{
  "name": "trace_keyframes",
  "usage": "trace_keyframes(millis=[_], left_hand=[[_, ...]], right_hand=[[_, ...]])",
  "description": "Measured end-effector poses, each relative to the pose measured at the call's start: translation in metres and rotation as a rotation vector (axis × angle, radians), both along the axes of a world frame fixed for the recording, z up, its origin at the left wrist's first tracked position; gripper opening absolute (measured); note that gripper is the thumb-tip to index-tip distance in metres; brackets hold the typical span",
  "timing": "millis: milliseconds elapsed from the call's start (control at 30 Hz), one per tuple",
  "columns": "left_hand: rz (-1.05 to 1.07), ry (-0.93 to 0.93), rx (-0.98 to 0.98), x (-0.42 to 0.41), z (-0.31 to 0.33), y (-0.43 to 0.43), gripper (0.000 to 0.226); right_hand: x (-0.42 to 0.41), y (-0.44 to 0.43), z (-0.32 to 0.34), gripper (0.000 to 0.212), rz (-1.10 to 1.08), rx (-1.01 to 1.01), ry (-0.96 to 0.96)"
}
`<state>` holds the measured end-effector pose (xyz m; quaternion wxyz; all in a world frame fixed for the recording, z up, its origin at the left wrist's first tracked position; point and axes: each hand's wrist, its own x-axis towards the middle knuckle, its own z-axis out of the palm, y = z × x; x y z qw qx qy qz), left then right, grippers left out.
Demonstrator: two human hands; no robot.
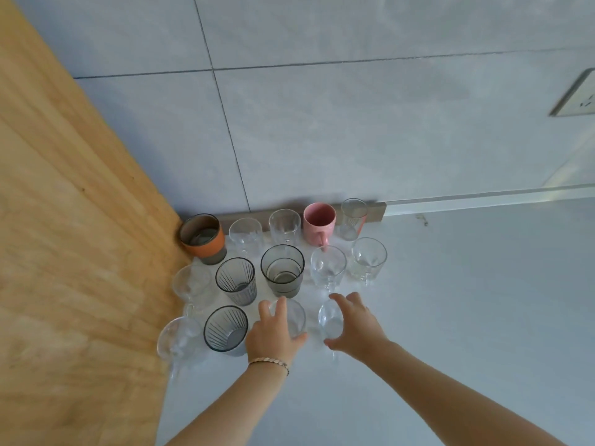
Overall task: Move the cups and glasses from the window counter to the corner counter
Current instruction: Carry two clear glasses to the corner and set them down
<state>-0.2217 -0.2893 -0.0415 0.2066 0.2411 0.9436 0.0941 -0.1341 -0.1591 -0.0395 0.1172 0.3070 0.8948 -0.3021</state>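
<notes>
A clear tumbler [294, 317] is grasped by the left hand [273, 336]; a clear stemmed glass [330, 321] is grasped by the right hand [357, 329], on the pale counter [467, 300].

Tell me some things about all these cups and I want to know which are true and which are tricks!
1. The pink mug stands in the back row by the wall. True.
2. The left hand is around a clear glass. True.
3. The cup with the orange band is lying on its side. False: it stands upright in the corner beside the wooden panel.
4. The right hand is holding the pink mug. False: it is at a clear glass in the front row, far from the mug.
5. Two dark striped glasses stand on the counter. True.
</notes>
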Motion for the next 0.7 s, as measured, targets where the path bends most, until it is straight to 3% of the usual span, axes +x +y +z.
trace_keyframes(millis=[200,367,433,500,567,700], left_hand=[[-0.031,0.022,-0.019,0.000,0.000,0.000,0.075],[-0.076,0.001,-0.116,0.002,0.005,0.006,0.078],[-0.105,0.023,-0.158,0.004,0.014,0.009,0.081],[-0.173,0.118,-0.158,0.007,0.029,0.013,0.078],[-0.286,0.191,-0.092,0.014,0.046,0.023,0.059],[-0.471,0.048,-0.056,0.046,0.064,0.064,0.031]], right_hand=[[-0.003,-0.008,-0.008,0.097,-0.061,0.042,0.006],[0.012,0.000,-0.008,0.117,-0.110,-0.109,-0.108],[0.023,0.011,-0.003,0.105,-0.094,-0.135,-0.203],[0.038,0.025,0.002,0.070,-0.035,-0.073,-0.276],[0.057,0.042,0.009,0.041,-0.014,-0.014,-0.334],[0.111,0.078,0.024,0.037,-0.035,-0.008,-0.410]])
